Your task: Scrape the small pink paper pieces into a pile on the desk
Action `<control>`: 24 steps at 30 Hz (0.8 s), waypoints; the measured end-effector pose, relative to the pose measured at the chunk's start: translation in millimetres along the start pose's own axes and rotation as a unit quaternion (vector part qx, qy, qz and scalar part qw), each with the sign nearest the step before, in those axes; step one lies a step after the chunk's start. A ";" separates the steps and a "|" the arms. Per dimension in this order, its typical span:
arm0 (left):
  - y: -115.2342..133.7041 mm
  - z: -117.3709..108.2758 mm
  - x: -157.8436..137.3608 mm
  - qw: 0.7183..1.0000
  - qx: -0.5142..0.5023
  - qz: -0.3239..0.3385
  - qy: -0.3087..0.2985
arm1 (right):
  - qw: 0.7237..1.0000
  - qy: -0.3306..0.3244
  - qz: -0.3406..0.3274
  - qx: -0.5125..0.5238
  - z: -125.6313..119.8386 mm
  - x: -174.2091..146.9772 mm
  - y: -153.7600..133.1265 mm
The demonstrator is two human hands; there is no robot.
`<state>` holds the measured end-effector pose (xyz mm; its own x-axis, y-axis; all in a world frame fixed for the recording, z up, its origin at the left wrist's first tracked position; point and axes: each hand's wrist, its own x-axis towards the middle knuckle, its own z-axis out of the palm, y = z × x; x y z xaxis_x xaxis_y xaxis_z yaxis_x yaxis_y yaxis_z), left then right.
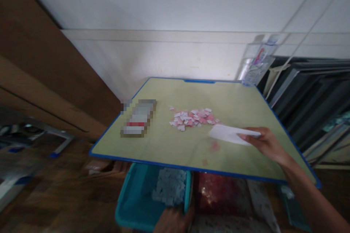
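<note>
My right hand (264, 142) pinches the right end of a white piece of paper (226, 133), held just above the yellow-green tabletop. Beyond the paper's left end lies a loose pile of small pink and white paper pieces (193, 118). Low in the view, my left hand (173, 220) is closed over the near right rim of a teal plastic bin (125, 193), its fingers partly dark and blurred. Inside the bin rests a heap of small pale paper pieces (171, 185).
The blue-edged table (164, 145) stands against a white wall. At its left lies a pixelated, blurred-out flat object (139, 118). A clear plastic bottle (258, 60) stands at the back right corner. Dark flat panels (319, 91) lean at the right; a brown cabinet (54, 54) rises at the left.
</note>
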<state>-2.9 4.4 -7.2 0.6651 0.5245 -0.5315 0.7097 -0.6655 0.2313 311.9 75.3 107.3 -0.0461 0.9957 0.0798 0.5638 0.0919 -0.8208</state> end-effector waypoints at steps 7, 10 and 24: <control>-1.2 4.1 0.4 1.000 0.005 -0.005 -0.006 | 0.998 0.009 0.050 0.048 -4.1 -2.7 15.1; 0.0 2.2 -0.7 1.000 -0.004 -0.003 0.000 | 0.992 0.025 0.076 0.095 -2.4 6.0 19.1; 1.5 0.4 -2.9 1.000 -0.018 -0.003 -0.006 | 0.960 -0.164 0.104 0.203 22.3 37.2 -6.2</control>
<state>-3.9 1.6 -5.7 0.6582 0.5221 -0.5423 0.7217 -0.6426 0.2573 288.3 111.9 102.7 -0.2618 0.9357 -0.2365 0.2244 -0.1793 -0.9579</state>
